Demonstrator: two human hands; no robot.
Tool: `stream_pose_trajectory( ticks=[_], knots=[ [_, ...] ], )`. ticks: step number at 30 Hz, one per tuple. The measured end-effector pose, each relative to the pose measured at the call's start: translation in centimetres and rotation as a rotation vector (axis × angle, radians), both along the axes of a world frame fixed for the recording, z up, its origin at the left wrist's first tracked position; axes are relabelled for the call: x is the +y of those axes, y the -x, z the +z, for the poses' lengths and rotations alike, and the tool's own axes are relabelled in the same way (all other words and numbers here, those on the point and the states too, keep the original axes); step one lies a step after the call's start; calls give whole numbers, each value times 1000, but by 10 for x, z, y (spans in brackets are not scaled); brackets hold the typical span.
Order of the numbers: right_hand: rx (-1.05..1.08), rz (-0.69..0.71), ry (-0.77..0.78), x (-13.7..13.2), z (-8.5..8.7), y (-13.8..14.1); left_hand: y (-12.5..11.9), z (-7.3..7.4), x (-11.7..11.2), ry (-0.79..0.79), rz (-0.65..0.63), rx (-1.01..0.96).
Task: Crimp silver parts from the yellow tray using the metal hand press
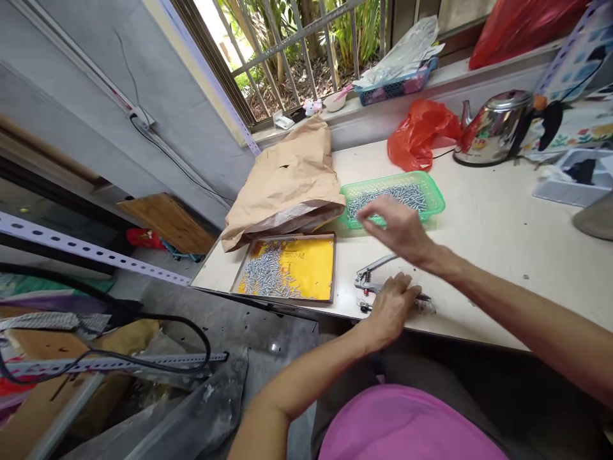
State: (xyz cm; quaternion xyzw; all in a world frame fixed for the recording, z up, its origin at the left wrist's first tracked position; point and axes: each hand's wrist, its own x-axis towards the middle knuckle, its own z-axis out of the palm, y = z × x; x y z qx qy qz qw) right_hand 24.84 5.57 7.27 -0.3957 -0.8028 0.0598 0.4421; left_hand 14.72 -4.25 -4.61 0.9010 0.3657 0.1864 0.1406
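My left hand (391, 306) rests on the white table (498, 223) near its front edge, fingers curled down over the dark handle of a metal plier-like tool (371, 276) whose jaws point left. My right hand (396, 227) hovers above the table just in front of a green plastic basket (433, 191) holding several small metal screws; its fingers are smeared by motion. A shallow yellow-bottomed tray (313, 265) with a heap of screws in its left half lies to the left of both hands.
A crumpled brown paper bag (287, 179) lies behind the tray. A red plastic bag (419, 137), a steel kettle (498, 128) and a white tray (569, 179) stand at the back right. Slotted metal bars (86, 249) and cables (143, 332) fill the floor at left.
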Motion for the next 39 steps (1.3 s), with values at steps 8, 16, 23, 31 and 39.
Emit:
stream_pose_trajectory(
  ticks=[8,16,23,31,39],
  knots=[
    [-281,-150,180,61,-56,-84,117,60,20,-179,501,183],
    [-235,17,244,-23,-71,-68,217,60,51,28,603,531],
    [-340,99,382,-82,-77,-68,200,69,51,141,617,233],
    [-515,14,496,-95,-85,-54,93,59,26,841,604,-354],
    [-556,-43,521,-100,-81,-52,80,40,32,900,618,-204]
  ],
)
